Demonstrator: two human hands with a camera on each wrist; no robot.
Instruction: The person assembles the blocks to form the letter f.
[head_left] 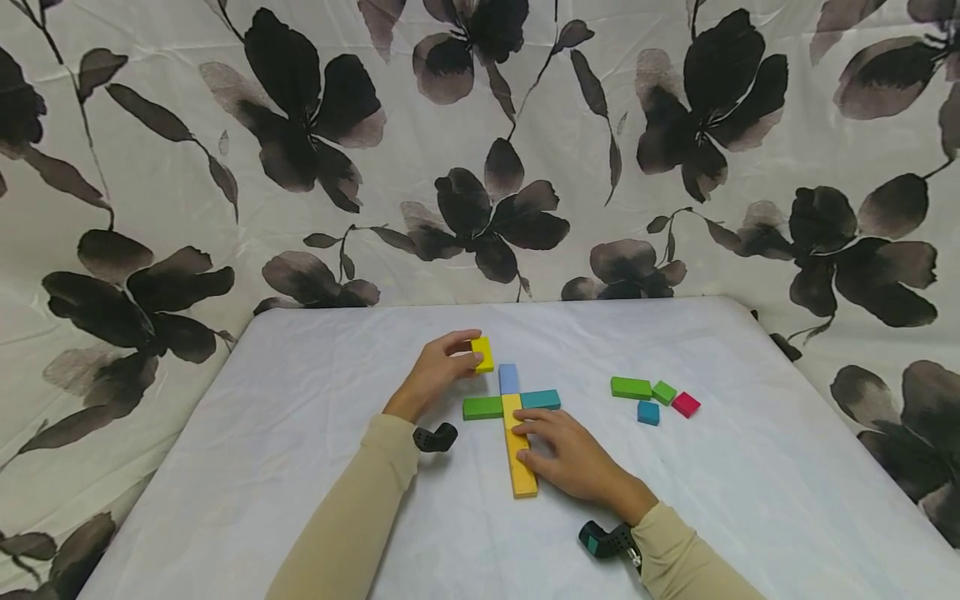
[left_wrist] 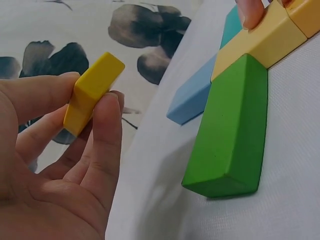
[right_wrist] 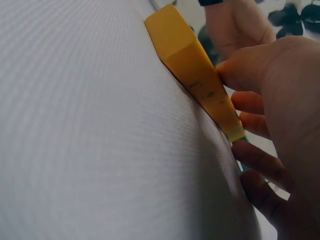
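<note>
My left hand (head_left: 438, 370) pinches a small yellow block (left_wrist: 95, 90) between thumb and fingers, held up in the air. It is above and left of a cross-like arrangement of blocks on the table. That arrangement has a long yellow-orange column (head_left: 519, 454), with a light blue block (head_left: 508, 379) at its far end, a green block (head_left: 482, 407) on its left and a teal block (head_left: 542, 399) on its right. My right hand (head_left: 573, 458) rests its fingertips on the column's top and right side. A seam in the left wrist view shows the column is more than one block.
Over to the right lie loose blocks: a long green block (head_left: 631, 387), a small green cube (head_left: 663, 392), a blue cube (head_left: 648, 413) and a red cube (head_left: 686, 405). A white cloth (head_left: 300, 467) covers the table. A flower-printed curtain (head_left: 420, 150) hangs behind it.
</note>
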